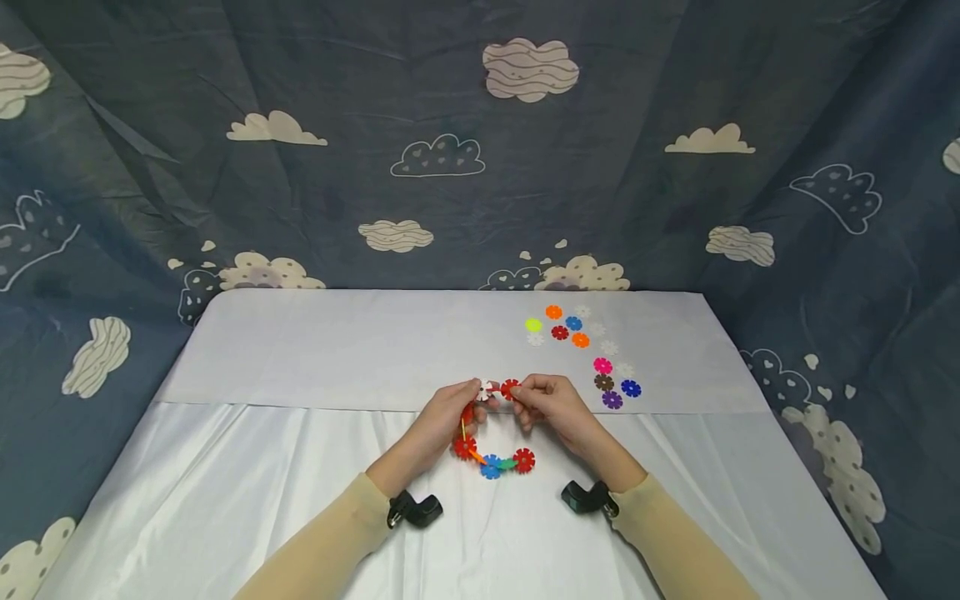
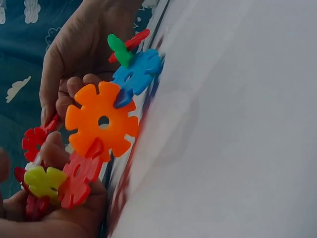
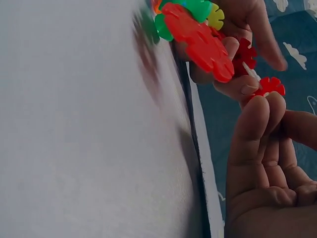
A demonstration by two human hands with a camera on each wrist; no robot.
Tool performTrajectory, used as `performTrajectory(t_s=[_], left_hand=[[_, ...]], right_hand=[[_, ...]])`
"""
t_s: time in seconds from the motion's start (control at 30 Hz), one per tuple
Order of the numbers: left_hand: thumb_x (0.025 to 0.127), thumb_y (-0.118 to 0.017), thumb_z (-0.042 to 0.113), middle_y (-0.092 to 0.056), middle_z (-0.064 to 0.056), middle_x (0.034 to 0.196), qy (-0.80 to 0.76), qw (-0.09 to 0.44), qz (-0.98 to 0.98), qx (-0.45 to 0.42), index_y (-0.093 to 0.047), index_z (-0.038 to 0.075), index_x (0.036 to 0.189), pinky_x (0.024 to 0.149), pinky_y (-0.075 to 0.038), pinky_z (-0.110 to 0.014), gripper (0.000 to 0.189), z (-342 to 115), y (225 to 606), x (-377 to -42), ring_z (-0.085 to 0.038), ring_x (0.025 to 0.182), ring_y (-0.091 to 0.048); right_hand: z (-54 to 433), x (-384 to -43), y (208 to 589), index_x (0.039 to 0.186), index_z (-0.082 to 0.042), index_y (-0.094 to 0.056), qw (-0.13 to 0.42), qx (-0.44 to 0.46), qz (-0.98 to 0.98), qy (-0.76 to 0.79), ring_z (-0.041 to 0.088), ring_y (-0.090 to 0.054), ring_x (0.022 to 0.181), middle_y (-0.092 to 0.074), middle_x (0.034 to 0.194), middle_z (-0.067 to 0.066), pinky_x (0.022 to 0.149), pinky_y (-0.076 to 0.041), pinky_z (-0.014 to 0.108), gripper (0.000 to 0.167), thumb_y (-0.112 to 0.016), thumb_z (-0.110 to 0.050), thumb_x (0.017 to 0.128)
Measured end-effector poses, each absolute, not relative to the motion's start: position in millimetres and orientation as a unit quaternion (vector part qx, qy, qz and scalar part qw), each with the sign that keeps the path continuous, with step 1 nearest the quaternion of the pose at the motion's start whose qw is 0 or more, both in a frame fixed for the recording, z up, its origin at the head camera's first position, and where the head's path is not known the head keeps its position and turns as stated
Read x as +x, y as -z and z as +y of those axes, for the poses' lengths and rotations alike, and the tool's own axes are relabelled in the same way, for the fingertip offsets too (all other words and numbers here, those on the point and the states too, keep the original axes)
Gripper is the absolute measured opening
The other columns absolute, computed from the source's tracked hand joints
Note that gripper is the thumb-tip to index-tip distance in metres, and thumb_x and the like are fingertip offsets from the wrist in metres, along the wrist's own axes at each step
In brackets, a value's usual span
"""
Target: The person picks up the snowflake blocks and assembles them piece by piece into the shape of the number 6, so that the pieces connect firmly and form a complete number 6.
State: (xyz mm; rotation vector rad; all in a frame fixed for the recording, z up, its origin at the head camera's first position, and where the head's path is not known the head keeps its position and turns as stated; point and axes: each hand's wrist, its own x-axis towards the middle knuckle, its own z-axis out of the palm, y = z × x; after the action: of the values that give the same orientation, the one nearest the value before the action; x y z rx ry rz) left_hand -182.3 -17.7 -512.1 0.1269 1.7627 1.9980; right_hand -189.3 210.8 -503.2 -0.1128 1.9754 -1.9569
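A curved chain of notched flower-shaped plastic building discs hangs between my hands. My left hand (image 1: 438, 421) grips its upper left part, near a white disc (image 1: 485, 391). With thumb and fingertips my right hand (image 1: 553, 406) pinches a red disc (image 1: 510, 389) at the chain's upper end, joined to the white one. Lower down follow a yellow disc (image 2: 43, 181), an orange disc (image 2: 99, 124), a blue disc (image 1: 491, 467), a green disc (image 1: 507, 464) and a red end disc (image 1: 524, 460). Left fingers hide part of the chain.
Loose discs lie on the white table (image 1: 337, 350) beyond my right hand, among them a pink disc (image 1: 602, 365), a purple disc (image 1: 612, 400), a dark blue disc (image 1: 631, 388) and several white ones. A dark cloud-patterned curtain (image 1: 442, 75) hangs behind.
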Motion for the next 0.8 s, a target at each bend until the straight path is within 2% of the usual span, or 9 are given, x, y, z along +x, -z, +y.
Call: performTrajectory(t_s=[0.17, 0.47, 0.63, 0.8], left_hand=[[0.106, -0.067, 0.034, -0.060, -0.001, 0.080, -0.711, 0.202, 0.672, 0.047, -0.076, 0.001, 0.113, 0.062, -0.041, -0.020, 0.035, -15.0, 514.1, -180.8, -0.014, 0.073, -0.048], [0.105, -0.069, 0.033, -0.059, 0.000, 0.077, -0.715, 0.203, 0.668, 0.046, -0.074, 0.001, 0.110, 0.059, -0.040, -0.020, 0.033, -15.4, 513.6, -180.3, -0.012, 0.068, -0.046], [0.106, -0.067, 0.037, -0.069, 0.000, 0.080, -0.698, 0.214, 0.681, 0.048, -0.076, 0.008, 0.120, 0.060, -0.047, -0.021, 0.034, -17.4, 508.9, -181.6, -0.013, 0.064, -0.052], [0.107, -0.063, 0.043, -0.074, -0.003, 0.085, -0.689, 0.220, 0.689, 0.044, -0.071, 0.015, 0.136, 0.059, -0.050, -0.021, 0.042, -16.8, 505.7, -184.1, -0.013, 0.062, -0.057]], right_hand=[[205.7, -186.5, 501.9, 0.088, -0.005, -0.066, 0.171, -0.028, 0.695, 0.698, 0.010, -0.064, 0.060, -0.072, 0.075, 0.000, 0.063, -0.061, 0.025, 0.020, -0.068, -0.015, 0.104], [203.2, -185.6, 502.3, 0.088, -0.002, -0.063, 0.167, -0.040, 0.708, 0.685, 0.010, -0.061, 0.059, -0.070, 0.074, 0.000, 0.061, -0.058, 0.024, 0.021, -0.067, -0.015, 0.104], [206.8, -188.5, 501.8, 0.097, 0.003, -0.066, 0.166, -0.039, 0.729, 0.663, 0.012, -0.058, 0.061, -0.067, 0.074, 0.000, 0.060, -0.055, 0.023, 0.026, -0.067, -0.022, 0.106], [212.6, -190.7, 500.2, 0.112, 0.011, -0.069, 0.170, -0.046, 0.728, 0.662, 0.011, -0.063, 0.063, -0.071, 0.078, -0.001, 0.063, -0.059, 0.024, 0.031, -0.060, -0.019, 0.109]])
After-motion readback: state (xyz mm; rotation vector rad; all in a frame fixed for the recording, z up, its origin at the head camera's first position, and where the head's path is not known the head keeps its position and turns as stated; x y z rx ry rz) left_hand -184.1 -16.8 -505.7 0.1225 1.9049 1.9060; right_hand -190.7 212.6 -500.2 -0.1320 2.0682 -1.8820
